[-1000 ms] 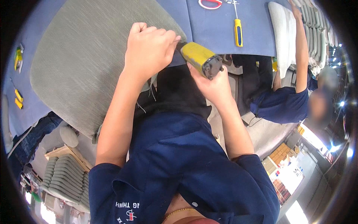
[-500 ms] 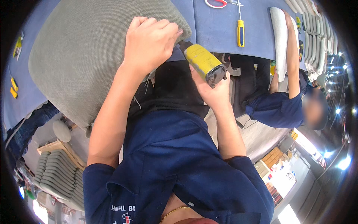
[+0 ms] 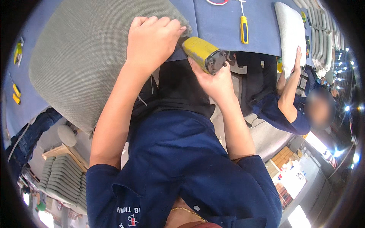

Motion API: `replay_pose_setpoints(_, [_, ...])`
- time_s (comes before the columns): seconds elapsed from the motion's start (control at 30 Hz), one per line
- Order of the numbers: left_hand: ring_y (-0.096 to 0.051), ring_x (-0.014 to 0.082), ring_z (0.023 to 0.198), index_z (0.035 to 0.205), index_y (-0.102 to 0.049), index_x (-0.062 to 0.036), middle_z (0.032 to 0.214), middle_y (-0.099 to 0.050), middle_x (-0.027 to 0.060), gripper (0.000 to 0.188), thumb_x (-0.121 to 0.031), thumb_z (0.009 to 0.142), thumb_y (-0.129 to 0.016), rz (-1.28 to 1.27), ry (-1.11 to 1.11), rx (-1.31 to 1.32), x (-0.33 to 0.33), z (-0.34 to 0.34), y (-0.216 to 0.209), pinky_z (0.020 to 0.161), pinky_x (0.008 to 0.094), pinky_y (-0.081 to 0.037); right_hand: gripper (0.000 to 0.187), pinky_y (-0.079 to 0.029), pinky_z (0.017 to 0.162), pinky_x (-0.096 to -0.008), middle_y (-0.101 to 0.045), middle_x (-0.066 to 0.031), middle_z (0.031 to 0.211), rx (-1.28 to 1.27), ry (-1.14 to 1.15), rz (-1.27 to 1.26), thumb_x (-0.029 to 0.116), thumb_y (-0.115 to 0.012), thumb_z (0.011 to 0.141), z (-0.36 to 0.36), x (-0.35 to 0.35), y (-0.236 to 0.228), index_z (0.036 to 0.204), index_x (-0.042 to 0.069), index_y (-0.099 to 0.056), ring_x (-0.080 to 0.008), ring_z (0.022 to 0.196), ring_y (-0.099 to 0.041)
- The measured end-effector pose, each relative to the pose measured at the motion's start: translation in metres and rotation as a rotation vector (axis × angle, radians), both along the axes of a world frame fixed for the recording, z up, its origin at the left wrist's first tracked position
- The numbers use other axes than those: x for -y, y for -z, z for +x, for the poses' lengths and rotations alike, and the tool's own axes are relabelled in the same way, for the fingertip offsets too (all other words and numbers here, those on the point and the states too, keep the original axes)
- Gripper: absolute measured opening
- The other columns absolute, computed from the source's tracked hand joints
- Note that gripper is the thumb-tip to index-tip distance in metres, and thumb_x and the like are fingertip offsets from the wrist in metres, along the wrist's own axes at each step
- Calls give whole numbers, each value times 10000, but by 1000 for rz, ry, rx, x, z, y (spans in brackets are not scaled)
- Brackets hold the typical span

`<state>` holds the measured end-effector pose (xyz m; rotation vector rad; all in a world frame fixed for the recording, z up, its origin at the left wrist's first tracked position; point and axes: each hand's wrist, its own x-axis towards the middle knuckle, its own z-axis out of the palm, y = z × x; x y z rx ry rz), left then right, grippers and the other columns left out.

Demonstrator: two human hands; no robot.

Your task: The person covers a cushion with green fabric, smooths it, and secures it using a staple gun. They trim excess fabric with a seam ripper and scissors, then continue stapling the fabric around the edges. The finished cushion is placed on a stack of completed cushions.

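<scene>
A large grey fabric-covered cushion (image 3: 83, 57) lies at the upper left on the blue-topped table. Fingers curled, my left hand (image 3: 154, 41) grips the fabric at the cushion's near right edge; the edge itself is partly hidden beneath it. Wrapped round the handle of a yellow staple gun (image 3: 197, 49) with a dark end cap is my right hand (image 3: 215, 81). The gun's nose meets the cushion's edge close to my left fingertips, but the contact point is hidden. Loose threads hang below my left wrist.
On the blue table (image 3: 220, 30) lie a yellow-handled screwdriver (image 3: 244, 30) and red-handled scissors (image 3: 217, 2). To the right, a co-worker (image 3: 281, 110) handles a pale cushion (image 3: 291, 34). Stacked grey cushions (image 3: 62, 178) stand at lower left, with more (image 3: 321, 41) at far right.
The staple gun and my right hand have shifted slightly up and left, closer to the cushion's edge. My left hand keeps its grip. The co-worker's arm has moved lower on the pale cushion.
</scene>
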<state>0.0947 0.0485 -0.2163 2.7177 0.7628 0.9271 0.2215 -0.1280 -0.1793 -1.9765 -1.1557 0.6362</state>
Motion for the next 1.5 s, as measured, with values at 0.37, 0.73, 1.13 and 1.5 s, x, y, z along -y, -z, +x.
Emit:
replay_pose_setpoints(0.37, [-654, 278, 831, 805, -678, -105, 777, -635, 44, 325, -349, 1011, -741, -162, 91, 3, -4, -22, -6, 830, 426, -470, 265, -622, 923, -351, -842, -128, 1121, -67, 34, -19, 69, -835, 941, -15, 23, 3, 1178, -41, -793, -211, 1033, -818])
replay_pose_setpoints(0.73, [-621, 279, 738, 766, -663, -94, 717, -591, 43, 368, -359, 1007, -751, -219, 26, 58, -3, -16, -6, 742, 420, -443, 352, -641, 765, -417, -805, -195, 939, 219, -137, 36, 80, -875, 825, 1, 13, 6, 1132, -24, -739, -387, 888, -805])
replay_pose_setpoints(1.13, [-673, 316, 769, 776, -651, -103, 725, -613, 54, 371, -382, 996, -755, -172, 11, -103, -5, -4, -19, 692, 452, -490, 329, -632, 775, -479, -799, -193, 979, 90, -112, 29, 131, -857, 822, 11, 0, 8, 1120, 23, -770, -425, 898, -765])
replay_pose_setpoints(1.5, [-667, 335, 773, 808, -668, -88, 750, -635, 81, 356, -375, 1006, -739, -257, 143, -129, -20, -18, -26, 692, 457, -516, 339, -618, 754, -471, -784, -158, 984, 67, -122, 60, 117, -858, 817, 4, 22, 11, 1118, 23, -736, -414, 854, -763])
